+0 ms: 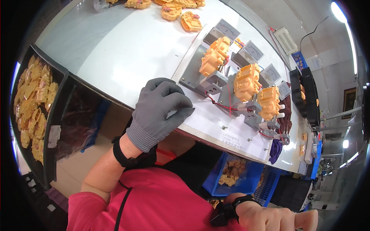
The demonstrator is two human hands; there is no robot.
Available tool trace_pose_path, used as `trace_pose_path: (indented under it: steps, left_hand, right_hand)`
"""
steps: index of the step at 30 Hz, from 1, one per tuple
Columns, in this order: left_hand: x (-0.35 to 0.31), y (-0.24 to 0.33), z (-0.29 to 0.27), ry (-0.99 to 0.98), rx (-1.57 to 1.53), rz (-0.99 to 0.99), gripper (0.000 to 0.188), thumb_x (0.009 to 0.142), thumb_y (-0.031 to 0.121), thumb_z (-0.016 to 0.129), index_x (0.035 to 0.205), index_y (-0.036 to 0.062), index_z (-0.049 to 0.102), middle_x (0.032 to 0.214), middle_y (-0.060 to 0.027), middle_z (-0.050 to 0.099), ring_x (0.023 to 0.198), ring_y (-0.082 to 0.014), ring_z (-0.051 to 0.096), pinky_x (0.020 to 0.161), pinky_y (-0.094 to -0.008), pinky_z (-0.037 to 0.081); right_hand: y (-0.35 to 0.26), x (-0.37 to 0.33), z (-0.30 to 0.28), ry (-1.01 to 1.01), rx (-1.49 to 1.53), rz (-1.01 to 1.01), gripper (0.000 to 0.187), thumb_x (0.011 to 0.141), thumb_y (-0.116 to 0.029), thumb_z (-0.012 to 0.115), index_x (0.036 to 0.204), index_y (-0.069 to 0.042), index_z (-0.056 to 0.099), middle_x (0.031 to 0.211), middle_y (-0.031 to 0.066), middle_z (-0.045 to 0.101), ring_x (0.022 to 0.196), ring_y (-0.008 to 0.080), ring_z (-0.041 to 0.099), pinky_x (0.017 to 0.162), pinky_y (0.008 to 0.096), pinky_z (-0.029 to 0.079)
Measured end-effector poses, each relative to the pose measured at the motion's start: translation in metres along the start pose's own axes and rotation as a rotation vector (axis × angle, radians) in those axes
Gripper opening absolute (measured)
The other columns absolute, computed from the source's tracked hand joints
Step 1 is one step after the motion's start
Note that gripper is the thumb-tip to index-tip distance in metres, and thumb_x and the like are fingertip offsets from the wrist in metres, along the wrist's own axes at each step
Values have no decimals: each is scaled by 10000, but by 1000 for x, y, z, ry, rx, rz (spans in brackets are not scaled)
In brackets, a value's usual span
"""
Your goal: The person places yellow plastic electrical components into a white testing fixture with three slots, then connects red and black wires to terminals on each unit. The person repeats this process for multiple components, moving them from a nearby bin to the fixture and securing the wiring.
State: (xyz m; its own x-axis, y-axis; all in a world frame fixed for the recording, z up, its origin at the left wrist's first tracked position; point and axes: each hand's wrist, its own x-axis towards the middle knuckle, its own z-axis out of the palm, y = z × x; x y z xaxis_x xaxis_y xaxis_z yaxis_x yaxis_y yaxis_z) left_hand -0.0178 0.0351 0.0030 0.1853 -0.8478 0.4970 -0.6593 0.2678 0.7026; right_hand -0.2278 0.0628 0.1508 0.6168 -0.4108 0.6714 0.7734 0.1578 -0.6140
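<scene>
My left hand (pixel 160 109), in a grey knitted glove, rests at the front edge of the white table. Its fingers are curled in and the thumb lies close to them; a small white gap shows between, and I make out nothing held. Just right of it stands a test fixture with a white base plate (pixel 208 133). Three orange plastic housings sit upright on its grey blocks: one at the far left (pixel 214 56), one in the middle (pixel 247 82) and one at the right (pixel 269 102). My right hand (pixel 273 219) is bare, low at the right, its fingertips cut off by the lower edge.
Analog meters (pixel 227 29) stand behind the housings, with red wires (pixel 230 104) along the fixture. More orange parts (pixel 190 21) lie at the table's far side. A black crate (pixel 58 96) of orange parts is at left; a blue bin (pixel 241 188) sits below the table.
</scene>
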Motion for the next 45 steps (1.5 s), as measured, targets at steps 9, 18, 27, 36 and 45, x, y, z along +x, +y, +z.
trace_pose_path:
  steps: [9, 18, 27, 36, 45]
  left_hand:
    - [6, -1, -3, -110, 52, 57, 150, 777, 106, 767, 908, 94, 693, 971, -69, 623, 1045, -309, 549, 907, -417, 448]
    - [12, 10, -14, -300, 117, -76, 163, 745, 11, 654, 906, 24, 631, 1004, -106, 527, 1039, -290, 499, 953, -383, 389]
    - [6, 14, -12, -284, 73, -269, 170, 760, 17, 607, 929, 2, 622, 1014, -111, 525, 996, -252, 502, 929, -351, 396]
    - [10, 11, -11, -269, 141, -175, 196, 712, 65, 766, 894, 69, 693, 1007, -110, 596, 1068, -326, 505, 949, -419, 404]
    - [16, 12, -8, -245, 129, -70, 186, 726, 57, 786, 883, 103, 700, 949, -59, 590, 1048, -286, 508, 911, -404, 425]
  right_hand:
    - [8, -69, -54, 746, -1238, 320, 200, 771, 60, 702, 934, -39, 640, 863, 60, 610, 775, 225, 591, 701, 344, 490]
    - [25, -86, -111, 415, -1838, 452, 245, 782, -104, 774, 1007, -123, 677, 887, 0, 602, 771, 205, 557, 687, 333, 373]
    - [31, -80, -116, 453, -1811, 466, 268, 735, -88, 799, 971, -128, 677, 802, -24, 564, 690, 178, 526, 639, 333, 361]
    - [39, -82, -122, 428, -1870, 386, 251, 743, -105, 812, 958, -123, 683, 792, -20, 593, 685, 181, 554, 629, 335, 367]
    - [35, -77, -116, 468, -1802, 479, 175, 808, -60, 750, 956, -113, 673, 807, 5, 612, 727, 206, 574, 673, 344, 376]
